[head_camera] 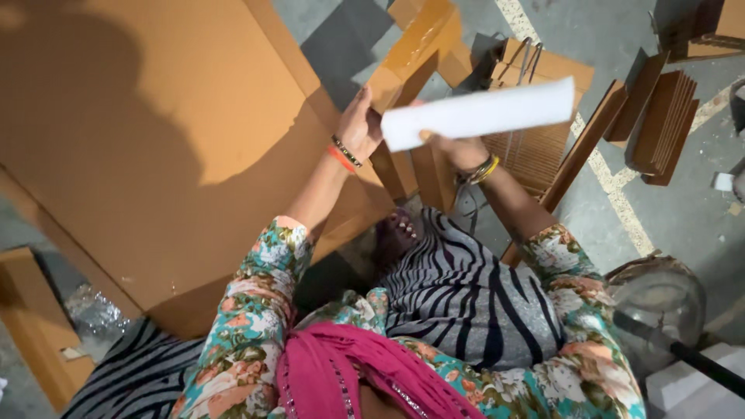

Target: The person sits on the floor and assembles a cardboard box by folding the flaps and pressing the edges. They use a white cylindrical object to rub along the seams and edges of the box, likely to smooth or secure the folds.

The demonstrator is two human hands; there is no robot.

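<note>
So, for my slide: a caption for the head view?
Left hand grips a folded cardboard piece; right hand holds a white sheet.

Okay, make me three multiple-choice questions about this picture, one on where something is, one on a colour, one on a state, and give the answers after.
1. Where does the stack of corrugated cardboard pieces lie?
A. On the grey floor, at the upper right
B. On the person's lap
C. On the big cardboard sheet

2. What colour is the flat sheet in the right hand?
A. Black
B. White
C. Green

3. What is the left hand doing?
A. Hanging free, touching nothing
B. Resting on the pink cloth
C. Gripping a folded brown cardboard box

Answers:
1. A: the stack sits on the grey floor to the right of the hands.
2. B: the white sheet stands out bright against the brown cardboard.
3. C: the fingers close around the lower end of the cardboard box.
</note>
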